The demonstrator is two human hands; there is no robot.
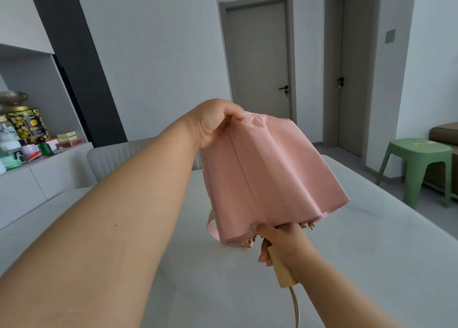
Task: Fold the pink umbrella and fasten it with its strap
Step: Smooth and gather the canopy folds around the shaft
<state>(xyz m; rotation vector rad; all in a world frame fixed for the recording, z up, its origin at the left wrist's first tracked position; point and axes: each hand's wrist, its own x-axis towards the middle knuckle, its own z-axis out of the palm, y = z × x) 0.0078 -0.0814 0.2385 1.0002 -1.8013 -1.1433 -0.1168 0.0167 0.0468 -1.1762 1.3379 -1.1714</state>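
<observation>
The pink umbrella (267, 174) is collapsed but loose, its canopy hanging in wide folds above the white table (347, 265). My left hand (213, 122) pinches the fabric at the canopy's top end. My right hand (282, 241) grips the pale wooden handle (282, 270) just below the canopy rim, with the thumb on the fabric edge. A cream wrist cord (296, 308) dangles from the handle. The pink strap (212, 228) hangs free in a loop at the canopy's lower left. Gold rib tips show under the rim.
A grey padded chair (111, 159) stands behind the table. A sideboard (37, 169) at left carries tins, bottles and boxes. A green plastic stool (418, 166) is at right, by a brown seat. Two grey doors are in the back wall.
</observation>
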